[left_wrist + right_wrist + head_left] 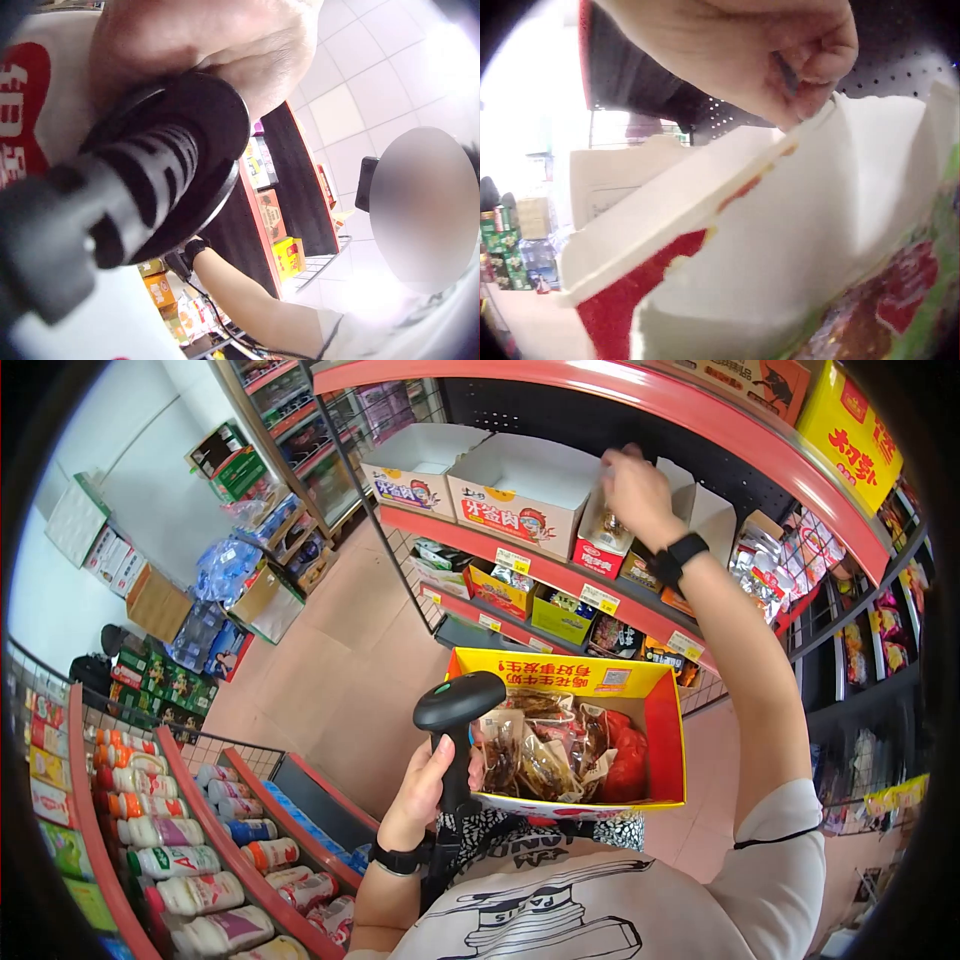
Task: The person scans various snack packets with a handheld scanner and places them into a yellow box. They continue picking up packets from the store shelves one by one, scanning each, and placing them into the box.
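In the head view my left hand (422, 790) grips the handle of a black barcode scanner (458, 703). Against that hand stands a yellow carton (570, 672) with red inner walls, holding several clear snack packets (548, 765) and a red packet (626, 760). My right hand (642, 498) is up at the shelf, over a narrow white display box (598, 558) with a red front. In the right wrist view its thumb and fingers pinch the top edge of that display box (727, 270). A shiny snack packet (862, 319) lies inside the box.
Two wider white display boxes (525, 490) stand left of the right hand. A red-edged upper shelf (600, 395) overhangs it. Price-tagged lower shelves (500, 598) hold more boxes. Bottle racks (190, 860) line the left, and stacked cartons (155, 600) stand by the wall.
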Tool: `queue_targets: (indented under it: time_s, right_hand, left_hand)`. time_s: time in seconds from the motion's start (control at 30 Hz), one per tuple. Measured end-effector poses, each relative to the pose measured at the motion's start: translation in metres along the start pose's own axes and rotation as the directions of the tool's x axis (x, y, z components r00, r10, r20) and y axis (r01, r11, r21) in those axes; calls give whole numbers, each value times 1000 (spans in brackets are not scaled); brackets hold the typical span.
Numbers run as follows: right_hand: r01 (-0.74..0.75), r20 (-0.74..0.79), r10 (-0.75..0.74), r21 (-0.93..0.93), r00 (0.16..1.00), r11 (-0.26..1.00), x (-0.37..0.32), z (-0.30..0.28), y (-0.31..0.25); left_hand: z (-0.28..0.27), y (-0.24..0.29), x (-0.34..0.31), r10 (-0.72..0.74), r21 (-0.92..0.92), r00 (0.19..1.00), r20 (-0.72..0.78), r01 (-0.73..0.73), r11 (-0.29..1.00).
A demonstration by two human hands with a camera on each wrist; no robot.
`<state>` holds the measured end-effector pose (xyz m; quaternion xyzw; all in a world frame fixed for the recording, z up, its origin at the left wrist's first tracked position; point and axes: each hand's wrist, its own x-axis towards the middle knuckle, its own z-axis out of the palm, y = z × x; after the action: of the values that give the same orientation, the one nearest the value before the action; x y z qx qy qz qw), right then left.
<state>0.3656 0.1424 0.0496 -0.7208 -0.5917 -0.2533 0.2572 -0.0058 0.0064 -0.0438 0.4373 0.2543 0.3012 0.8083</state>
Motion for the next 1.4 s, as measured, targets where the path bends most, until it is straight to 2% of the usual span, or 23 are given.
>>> queue_targets:
  time_s: [0.07,0.13,0.2,0.27,0.33,0.4,0.43,0.47,0.53,0.57,0.67,0.73,0.83,0.87,0.97,1.03,1.07,1.13,1.17,1.23,1.27,1.33,1.4]
  right_hand:
    - [33,154,-91,344,984,939,-20,-8,-32]
    - [-27,363,-271,641,892,767,-53,-14,-66]
    - [-141,630,-370,611,683,779,-92,-4,-96]
    - [103,659,-540,580,524,808,-131,2,-120]
    - [72,735,-553,575,392,815,-158,-14,-137]
    - [244,747,-547,490,379,837,-191,3,-143]
    - [254,680,-589,535,436,806,-201,10,-143]
    - [272,671,-610,548,422,791,-205,15,-141]
    - [218,710,-544,504,446,836,-204,8,-144]
    - [196,702,-483,452,523,870,-206,6,-145]
    - [200,764,-454,409,458,890,-201,3,-142]
    - [192,736,-496,463,461,865,-206,8,-139]
    - [182,548,-581,613,602,768,-209,12,-137]
    - [188,549,-591,618,592,763,-210,15,-137]
    - [84,587,-623,689,517,720,-209,20,-141]
    - [-457,664,-466,744,584,488,-213,17,-144]
    - [-455,664,-468,744,583,489,-214,18,-144]
    - [-630,692,-544,699,474,339,-215,20,-142]
    - [-630,692,-544,698,474,340,-215,20,-141]
    - [-488,687,-663,706,296,513,-214,20,-137]
    - [-488,688,-663,706,297,514,-212,17,-137]
    - [-202,697,-659,715,281,670,-208,10,-136]
    - [-205,694,-663,718,281,665,-209,10,-137]
  left_hand:
    - [-3,-4,1,66,-57,997,39,-64,996]
    - [-5,-8,1,85,-80,996,20,-83,993]
    - [-2,-7,0,110,-154,994,-10,-110,982]
    - [5,-3,-4,125,-160,990,-64,-134,978]
    - [10,0,-11,124,-123,983,-138,-141,982]
    - [6,2,-23,131,-103,975,-178,-151,983]
    - [6,4,-29,115,-80,969,-218,-135,988]
    - [5,5,-35,100,-59,961,-259,-119,991]
    - [0,4,-49,134,-23,942,-309,-148,989]
    - [-1,5,-55,134,13,933,-333,-137,990]
    - [-5,3,-70,148,63,910,-388,-133,989]
    - [-7,0,-77,104,48,889,-447,-92,995]
    - [-9,-1,-83,102,51,863,-495,-89,995]
    - [-9,-2,-84,102,44,857,-505,-92,995]
    - [-9,-1,-82,114,82,856,-504,-84,993]
    - [-8,-2,-80,123,97,857,-500,-86,992]
    - [-7,-3,-79,127,114,863,-489,-81,990]
    - [-3,-3,-77,132,115,867,-480,-87,990]
    - [-2,-3,-77,134,118,872,-471,-88,989]
    - [-2,-7,-75,130,92,883,-451,-99,991]
    - [-2,-8,-75,125,66,893,-432,-107,992]
    - [0,-10,-73,125,71,898,-423,-104,992]
    - [1,-10,-72,119,77,905,-409,-96,992]
